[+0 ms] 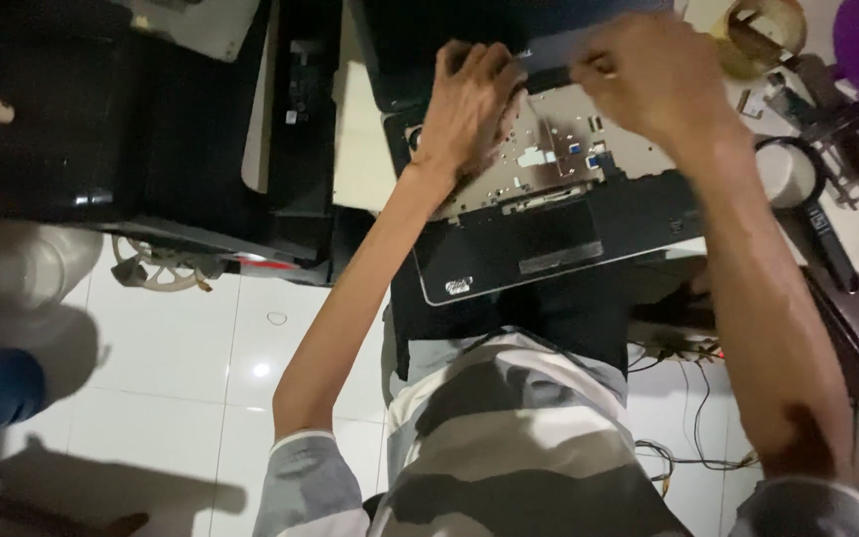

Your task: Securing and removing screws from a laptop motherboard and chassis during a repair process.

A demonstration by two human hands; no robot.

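Left hand (469,104): you are pressing it flat, fingers spread, on the opened laptop base (549,214), steadying it.
Right hand (653,75): you are pinching a small tool; what the tip meets, you cannot tell.
Laptop base: lying on your lap at 12 o'clock.
Tape roll (763,35): sitting at 2 o'clock, within reach.

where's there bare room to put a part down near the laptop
The white floor tiles left of the opened laptop, below the black casing, are bare. The top right, around the tape roll and white cup, is crowded.
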